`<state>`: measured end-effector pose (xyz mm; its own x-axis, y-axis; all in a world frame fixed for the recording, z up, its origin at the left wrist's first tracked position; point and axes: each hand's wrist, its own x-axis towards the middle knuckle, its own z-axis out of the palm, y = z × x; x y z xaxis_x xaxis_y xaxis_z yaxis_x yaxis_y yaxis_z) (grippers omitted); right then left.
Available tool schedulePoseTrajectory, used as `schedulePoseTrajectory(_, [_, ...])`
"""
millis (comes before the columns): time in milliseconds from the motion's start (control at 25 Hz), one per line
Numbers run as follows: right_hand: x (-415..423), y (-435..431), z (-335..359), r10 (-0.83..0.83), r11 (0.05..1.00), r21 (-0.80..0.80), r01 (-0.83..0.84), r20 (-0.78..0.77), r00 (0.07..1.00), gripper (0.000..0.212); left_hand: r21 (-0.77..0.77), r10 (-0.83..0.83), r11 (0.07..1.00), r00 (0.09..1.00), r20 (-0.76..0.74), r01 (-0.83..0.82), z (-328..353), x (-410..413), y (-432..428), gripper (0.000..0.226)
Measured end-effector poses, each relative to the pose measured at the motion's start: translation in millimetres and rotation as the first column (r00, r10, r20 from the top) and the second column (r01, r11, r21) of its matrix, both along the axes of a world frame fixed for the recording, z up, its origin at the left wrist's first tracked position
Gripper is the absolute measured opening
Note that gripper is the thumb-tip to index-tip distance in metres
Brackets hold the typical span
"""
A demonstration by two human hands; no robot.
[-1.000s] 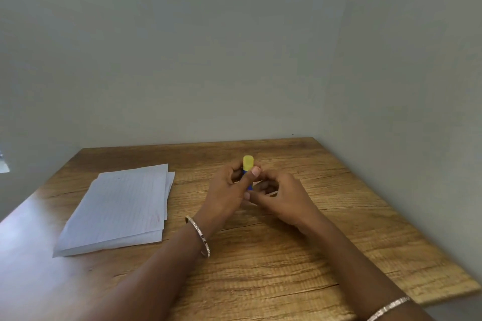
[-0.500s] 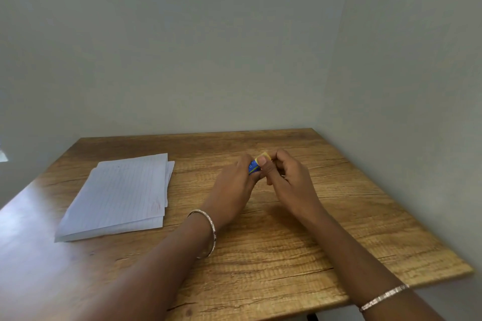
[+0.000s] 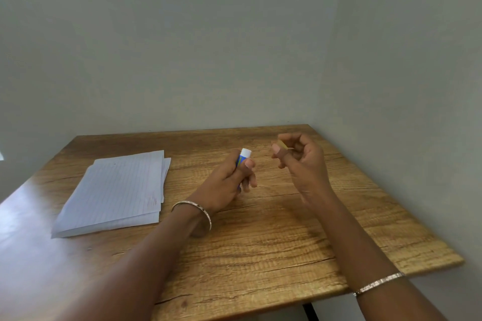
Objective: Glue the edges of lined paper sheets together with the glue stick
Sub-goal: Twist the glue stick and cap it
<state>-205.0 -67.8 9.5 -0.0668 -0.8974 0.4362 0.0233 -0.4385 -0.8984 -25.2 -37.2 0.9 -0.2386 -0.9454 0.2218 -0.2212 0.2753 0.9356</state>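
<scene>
My left hand (image 3: 229, 180) grips a blue glue stick (image 3: 243, 156) over the middle of the wooden table; its white top pokes out uncapped above my fingers. My right hand (image 3: 300, 161) is raised a little to the right, apart from the stick, and pinches the yellow cap (image 3: 283, 144) between thumb and fingers. Most of the cap is hidden by them. A stack of lined paper sheets (image 3: 117, 190) lies flat on the left part of the table, away from both hands.
The wooden table (image 3: 287, 242) stands in a corner, with grey walls behind it and to the right. Its front edge runs close to my forearms. A bracelet sits on each wrist.
The hands were together on the capped glue stick. Now the yellow cap is off, my right hand has drawn it away to the right, and the white top shows.
</scene>
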Motion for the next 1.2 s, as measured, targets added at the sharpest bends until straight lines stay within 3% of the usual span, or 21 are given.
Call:
schedulePoseTrajectory(80, [-5.1, -4.1, -3.5, -0.093, 0.995, 0.031, 0.093, 0.005, 0.996, 0.024, -0.029, 0.026, 0.999, 0.999, 0.033, -0.025, 0.1, 0.4, -1.9, 0.036])
schedulePoseTrajectory(240, [-13.1, -14.7, -17.6, -0.167, 0.978, 0.07, 0.198, -0.317, 0.934, 0.031, -0.069, 0.124, 0.989, 0.988, -0.096, -0.131, -5.4, -0.3, -5.1, 0.03])
schedulePoseTrajectory(440, [-6.0, -17.2, -25.4, -0.155, 0.971, 0.068, 0.227, -0.546, 0.824, 0.029, -0.051, 0.165, 0.983, 0.963, -0.211, -0.179, -6.5, -1.5, -5.7, 0.021])
schedulePoseTrajectory(680, [-2.7, -11.9, -19.9, -0.168, 0.962, 0.059, 0.266, -0.64, 0.75, 0.05, -0.007, 0.189, 0.98, 0.941, -0.281, -0.199, -5.6, -2.6, -6.6, 0.026])
schedulePoseTrajectory(720, [-2.8, -7.6, -16.6, -0.227, 0.958, -0.004, 0.288, -0.624, 0.748, 0.051, 0.006, 0.194, 0.979, 0.929, -0.315, -0.203, -4.8, -2.3, -6.3, 0.027])
schedulePoseTrajectory(800, [-0.1, 2.9, -10.6, -0.337, 0.939, -0.118, 0.322, -0.497, 0.8, 0.029, 0.036, 0.211, 0.976, 0.896, -0.391, -0.214, -2.3, -1.0, -6.9, 0.027])
schedulePoseTrajectory(840, [1.5, 7.6, -8.5, -0.264, 0.963, -0.057, 0.263, -0.39, 0.882, 0.019, 0.052, 0.213, 0.976, 0.88, -0.424, -0.212, -0.8, -0.7, -6.6, 0.026])
schedulePoseTrajectory(920, [9.7, 14.7, -4.2, 0.064, 0.973, 0.231, -0.021, -0.181, 0.981, 0.042, 0.069, 0.213, 0.977, 0.866, -0.452, -0.204, 2.9, 0.1, -6.6, 0.025])
schedulePoseTrajectory(1040, [18.0, 20.3, -4.6, 0.405, 0.801, 0.48, -0.357, 0.006, 0.914, 0.058, 0.07, 0.198, 0.98, 0.869, -0.453, -0.187, 6.8, 1.2, -5.3, 0.026])
schedulePoseTrajectory(1200, [20.9, 19.6, -4.1, 0.423, 0.743, 0.47, -0.476, 0.222, 0.879, 0.039, 0.06, 0.159, 0.987, 0.863, -0.479, -0.149, 9.5, 3.8, -3.6, 0.026])
